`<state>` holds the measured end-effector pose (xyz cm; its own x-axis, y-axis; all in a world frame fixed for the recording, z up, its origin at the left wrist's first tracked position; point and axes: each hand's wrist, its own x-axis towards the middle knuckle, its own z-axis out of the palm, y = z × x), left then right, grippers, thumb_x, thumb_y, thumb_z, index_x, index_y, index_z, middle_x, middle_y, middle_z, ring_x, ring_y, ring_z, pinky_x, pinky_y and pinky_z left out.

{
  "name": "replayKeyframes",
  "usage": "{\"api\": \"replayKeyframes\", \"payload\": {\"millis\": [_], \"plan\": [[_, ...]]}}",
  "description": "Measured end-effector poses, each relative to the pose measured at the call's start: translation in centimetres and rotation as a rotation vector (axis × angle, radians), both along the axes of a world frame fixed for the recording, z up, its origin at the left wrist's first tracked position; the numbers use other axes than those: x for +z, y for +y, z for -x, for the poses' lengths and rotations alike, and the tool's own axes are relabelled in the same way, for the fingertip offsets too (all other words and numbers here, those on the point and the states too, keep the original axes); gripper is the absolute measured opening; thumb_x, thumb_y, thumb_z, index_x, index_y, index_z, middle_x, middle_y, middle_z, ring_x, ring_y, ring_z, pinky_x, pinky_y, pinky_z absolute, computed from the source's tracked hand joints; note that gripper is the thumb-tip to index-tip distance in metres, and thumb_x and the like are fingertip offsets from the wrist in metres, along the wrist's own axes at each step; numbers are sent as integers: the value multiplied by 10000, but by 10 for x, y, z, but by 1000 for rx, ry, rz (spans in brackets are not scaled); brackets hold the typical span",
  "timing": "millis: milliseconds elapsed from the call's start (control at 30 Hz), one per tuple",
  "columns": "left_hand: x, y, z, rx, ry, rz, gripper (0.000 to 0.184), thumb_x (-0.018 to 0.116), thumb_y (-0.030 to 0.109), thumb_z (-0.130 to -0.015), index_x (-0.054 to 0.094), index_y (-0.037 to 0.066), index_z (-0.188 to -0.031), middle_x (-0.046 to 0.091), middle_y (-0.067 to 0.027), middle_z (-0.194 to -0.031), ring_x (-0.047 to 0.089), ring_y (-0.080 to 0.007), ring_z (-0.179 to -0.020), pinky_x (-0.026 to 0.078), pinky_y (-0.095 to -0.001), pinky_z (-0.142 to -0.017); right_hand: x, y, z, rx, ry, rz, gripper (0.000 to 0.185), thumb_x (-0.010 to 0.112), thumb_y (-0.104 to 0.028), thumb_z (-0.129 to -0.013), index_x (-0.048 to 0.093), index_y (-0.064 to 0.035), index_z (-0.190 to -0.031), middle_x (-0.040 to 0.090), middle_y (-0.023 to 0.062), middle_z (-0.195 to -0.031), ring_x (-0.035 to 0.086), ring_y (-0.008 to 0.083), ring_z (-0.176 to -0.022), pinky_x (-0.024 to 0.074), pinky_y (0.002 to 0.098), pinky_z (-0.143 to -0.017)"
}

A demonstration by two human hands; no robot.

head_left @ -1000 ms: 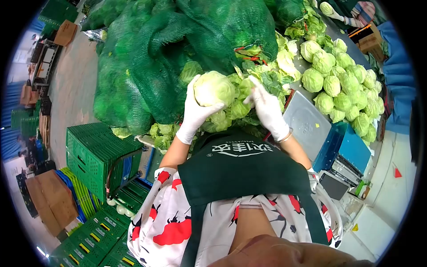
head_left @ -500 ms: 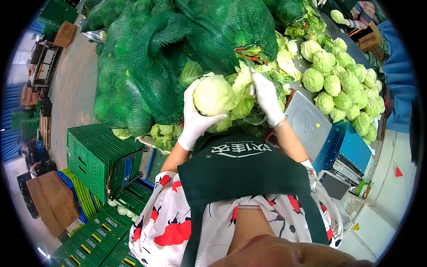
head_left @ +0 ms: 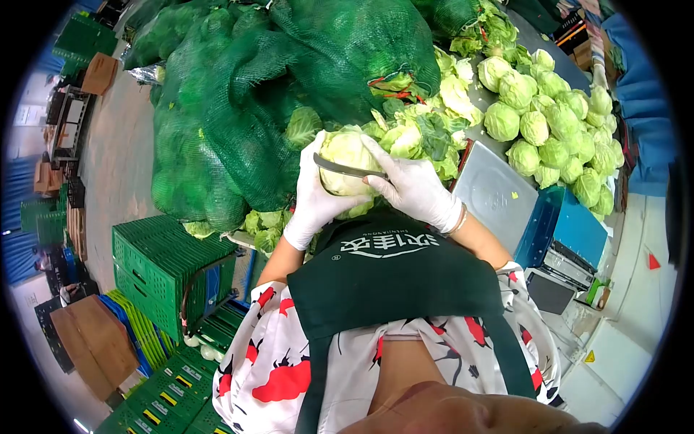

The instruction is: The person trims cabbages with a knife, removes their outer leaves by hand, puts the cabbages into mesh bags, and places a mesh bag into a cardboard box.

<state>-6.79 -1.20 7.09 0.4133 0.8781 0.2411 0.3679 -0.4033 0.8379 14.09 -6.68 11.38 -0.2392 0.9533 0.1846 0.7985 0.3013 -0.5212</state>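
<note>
Gloved fingers [head_left: 382, 157] on both my hands are curled. Green sacks [head_left: 340, 43] bulge beyond the cabbage [head_left: 350, 148] and to its left; a cabbage pile [head_left: 553, 130] sits well right of it, the grey tray [head_left: 495, 184] nearer on that side. My left hand [head_left: 314, 199] cups the cabbage; my right hand [head_left: 423, 192] grips the knife [head_left: 340, 168] across its near side.

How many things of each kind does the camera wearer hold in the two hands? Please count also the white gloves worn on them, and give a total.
White gloves: 2, on the left hand and right hand
Held cabbage: 1
Knife: 1
Total: 4
</note>
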Motion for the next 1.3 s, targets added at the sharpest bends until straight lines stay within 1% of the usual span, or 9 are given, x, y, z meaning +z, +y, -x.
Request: {"api": "replayKeyframes", "payload": {"millis": [267,433,567,667,800,933,1033,1233,1300], "plan": [[-2,-8,3,-128,79,7,1127,976,305,-481,409,28,-1415,464,-171,-1330,486,-346,-1269,408,-428,-1091,-17,12,-1,-190,-271,-229,495,587,-349,-973,521,-127,-1411,604,56,-656,623,221,-562,496,360,-479],[-11,-12,10,-159,-240,249,1328,990,311,-462,271,49,-1547,391,-159,-1491,453,-297,-1346,375,-414,-1137,-27,27,-40,-471,515,98,391,477,-364,-1048,649,-106,-1286,617,74,-662,615,164,-593,490,316,-566],[-11,-5,13,-328,-911,762,1080,582,759,-793,205,118,-1577,381,-143,-1542,398,-321,-1407,345,-516,-1155,-81,39,-90,-644,772,281,486,454,-452,-1049,584,-126,-1385,541,-36,-593,450,60,-491,369,220,-470],[-24,-2,17,-123,-1216,1149,1071,364,900,-780,253,178,-1563,285,-130,-1598,319,-362,-1447,281,-551,-1177,-41,27,-64,-485,523,582,578,558,-438,-1007,468,-122,-1482,617,-16,-648,478,47,-510,414,208,-504],[-28,-2,6,-138,-1131,1061,984,361,841,-840,266,176,-1559,302,-136,-1588,311,-349,-1452,272,-547,-1182,-10,17,-46,-368,860,433,845,800,-435,-804,452,-79,-1486,717,94,-1039,662,109,-850,517,271,-845],[-31,5,-15,-176,-835,942,847,338,695,-959,278,87,-1547,377,-132,-1551,406,-317,-1404,359,-474,-1140,-17,11,-32,-44,653,224,1038,858,-477,-709,368,-43,-1515,506,167,-1458,586,227,-1212,449,352,-1055],[-40,3,-11,-243,-658,1024,863,263,719,-967,252,94,-1563,358,-130,-1569,414,-311,-1397,343,-469,-1142,-41,5,-26,-88,663,180,1043,886,-413,-687,367,-3,-1493,590,213,-1338,622,259,-1145,463,362,-1034],[6,4,-50,-186,-503,719,617,571,121,-946,356,-17,-1507,453,-153,-1498,456,-254,-1352,324,-377,-1144,-54,-17,-37,-202,781,278,1032,876,-467,-676,395,-9,-1467,623,234,-1262,627,289,-1153,477,361,-1007],[18,10,-63,-313,-388,678,572,575,124,-944,414,-24,-1473,480,-157,-1477,456,-260,-1354,312,-380,-1153,-51,-22,-42,-241,674,232,1050,875,-476,-665,387,-13,-1471,613,243,-1270,618,320,-1165,473,371,-1014]]}}
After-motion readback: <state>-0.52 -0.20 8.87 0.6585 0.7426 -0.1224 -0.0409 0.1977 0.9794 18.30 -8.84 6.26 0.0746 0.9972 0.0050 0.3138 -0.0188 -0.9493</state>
